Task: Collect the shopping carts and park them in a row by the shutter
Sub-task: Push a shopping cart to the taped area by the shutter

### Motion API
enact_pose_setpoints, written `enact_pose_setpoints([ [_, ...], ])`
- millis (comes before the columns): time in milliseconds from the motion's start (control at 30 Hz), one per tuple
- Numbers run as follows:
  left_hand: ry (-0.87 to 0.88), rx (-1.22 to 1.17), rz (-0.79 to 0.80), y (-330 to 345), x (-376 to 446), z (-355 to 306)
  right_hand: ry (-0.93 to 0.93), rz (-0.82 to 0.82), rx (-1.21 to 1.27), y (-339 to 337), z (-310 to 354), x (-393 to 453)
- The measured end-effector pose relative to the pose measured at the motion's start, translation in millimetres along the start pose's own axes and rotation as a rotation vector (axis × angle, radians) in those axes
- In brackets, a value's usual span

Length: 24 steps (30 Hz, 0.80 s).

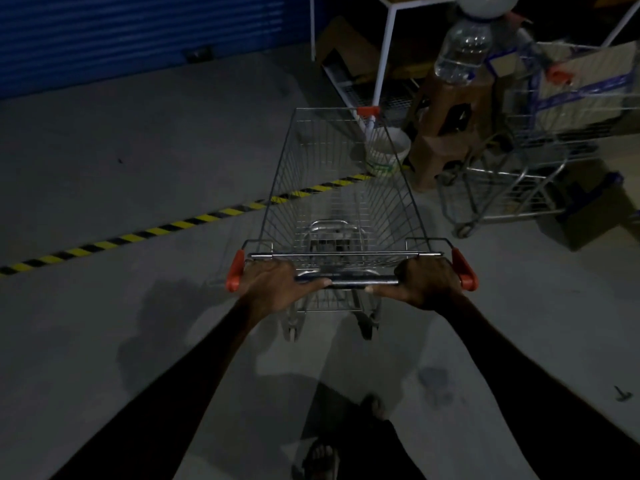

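Observation:
An empty wire shopping cart (341,188) with orange corner caps stands right in front of me on the grey floor, pointing away. My left hand (273,285) grips the left end of its dark handle bar (349,281). My right hand (429,284) grips the right end. The blue shutter (138,32) fills the upper left, beyond a yellow-and-black floor stripe (173,226). A second cart (540,133), loaded with cardboard, stands at the right.
Ahead of the cart's nose are a white bucket (389,152), brown stacked stools (450,133) with a clear water bottle (464,51) on top, and a white metal rack (384,53). A cardboard box (585,216) lies at the right. Open floor stretches left toward the shutter.

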<state>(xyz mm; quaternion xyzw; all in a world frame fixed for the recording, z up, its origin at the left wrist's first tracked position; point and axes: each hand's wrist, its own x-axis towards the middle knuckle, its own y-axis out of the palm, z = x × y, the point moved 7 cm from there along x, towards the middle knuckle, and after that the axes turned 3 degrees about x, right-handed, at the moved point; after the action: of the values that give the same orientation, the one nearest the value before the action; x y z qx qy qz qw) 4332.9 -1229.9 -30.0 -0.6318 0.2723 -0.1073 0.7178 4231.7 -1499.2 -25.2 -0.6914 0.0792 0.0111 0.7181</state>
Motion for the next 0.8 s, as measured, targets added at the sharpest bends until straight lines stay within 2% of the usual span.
enact_pose_setpoints([
  [200, -0.057, -0.076, -0.007, -38.4, 127.3, 12.2, -0.020, -0.072, 0.019, -14.7, -53.2, 141.5],
  [367, -0.121, -0.107, 0.059, -69.1, 228.4, 22.1, -0.042, -0.053, 0.095, -36.3, -91.9, 250.8],
  [467, -0.132, -0.090, 0.041, -91.8, 287.6, 29.2, -0.055, -0.032, 0.117, -59.0, -108.8, 308.7],
  [633, -0.181, -0.185, 0.102, -111.0, 379.5, 50.8, -0.071, -0.031, 0.132, -74.4, -130.3, 404.5],
  [733, -0.203, -0.222, 0.073, -112.8, 438.5, 69.3, -0.059, 0.011, 0.137, -71.6, -148.6, 463.6],
  [800, -0.200, -0.227, -0.015, -119.2, 478.1, 77.5, -0.050, 0.021, 0.163, -74.8, -158.0, 501.3],
])
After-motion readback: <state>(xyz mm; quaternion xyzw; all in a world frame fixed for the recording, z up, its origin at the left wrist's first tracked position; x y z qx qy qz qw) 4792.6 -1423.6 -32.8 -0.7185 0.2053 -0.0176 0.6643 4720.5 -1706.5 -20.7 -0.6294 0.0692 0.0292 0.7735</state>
